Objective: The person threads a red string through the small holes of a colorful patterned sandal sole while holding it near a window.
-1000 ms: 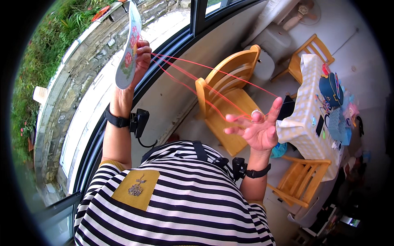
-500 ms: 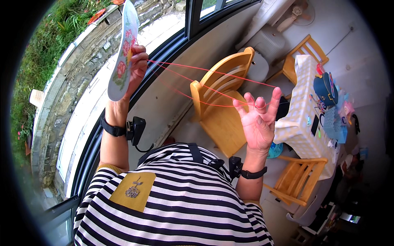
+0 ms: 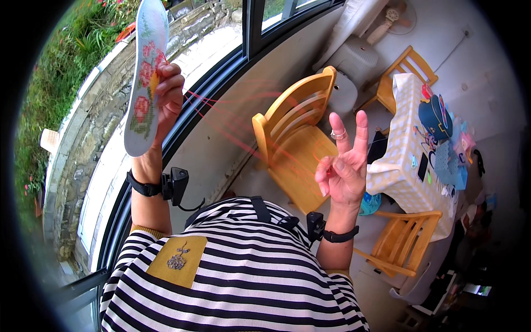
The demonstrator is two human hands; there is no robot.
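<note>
My left hand point(image 3: 169, 97) grips the edge of a white insole point(image 3: 145, 83) stitched with red flowers, green leaves and some yellow, held upright beside the window. From near its fingers, red thread point(image 3: 200, 99) runs off to the right, slack and smeared by motion across the chair. My right hand point(image 3: 347, 166) is raised palm up with two fingers stretched out, one wearing a ring point(image 3: 338, 135). Its other fingers curl against the thumb, where a bit of red shows, so the thread seems pinched there. Whether a needle is with it I cannot make out.
A wooden chair point(image 3: 296, 160) stands just beyond my hands. On the right, a table with a checked cloth point(image 3: 401, 160) bears a dark blue bag point(image 3: 435, 117), a light blue basket point(image 3: 445, 163) and small items. Another chair point(image 3: 401, 243) stands nearer. The window frame point(image 3: 218, 77) borders my left.
The insole and my left hand have moved left and slightly down. My right hand's spread fingers have partly curled to the thumb, and the taut thread has gone slack and blurred.
</note>
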